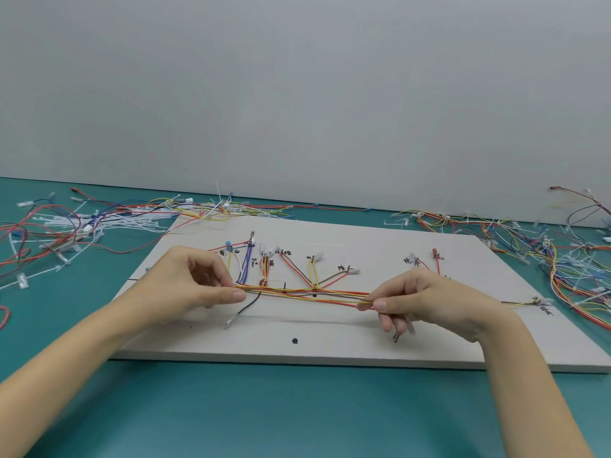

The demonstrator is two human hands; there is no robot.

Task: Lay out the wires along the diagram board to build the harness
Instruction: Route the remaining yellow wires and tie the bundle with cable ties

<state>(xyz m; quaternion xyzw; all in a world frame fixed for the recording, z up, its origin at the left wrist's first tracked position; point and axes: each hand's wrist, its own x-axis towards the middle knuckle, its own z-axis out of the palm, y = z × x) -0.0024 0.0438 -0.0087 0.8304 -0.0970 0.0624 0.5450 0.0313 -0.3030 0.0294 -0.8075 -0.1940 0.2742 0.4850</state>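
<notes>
Head view looks down on a pale grey diagram board [330, 345] lying flat on a teal table [297, 414]. Across the board's middle runs a bundle of wires [307, 294], thin strands of red, yellow, orange and brown drawn out side by side in a nearly straight horizontal line. From this trunk, short branches fan up toward handwritten labels: a blue and white group on the left, red and yellow pairs in the centre, and a single red lead with a red terminal farther right. Most branch ends carry small clear or metal connectors. One black wire [244, 309] drops from the trunk toward the near edge and ends in a clear-sleeved terminal.

The left hand [198, 282] pinches the bundle at its left end between thumb and fingertips. The right hand [426, 299] pinches the same bundle farther right, thumb on top, with the lower fingers curled under. The hands are well apart, the wires stretched between them just above the board.

Loose wire heaps [82, 226] and white cable ties lie on the table at far left, and another tangle [545, 259] sits at far right.
</notes>
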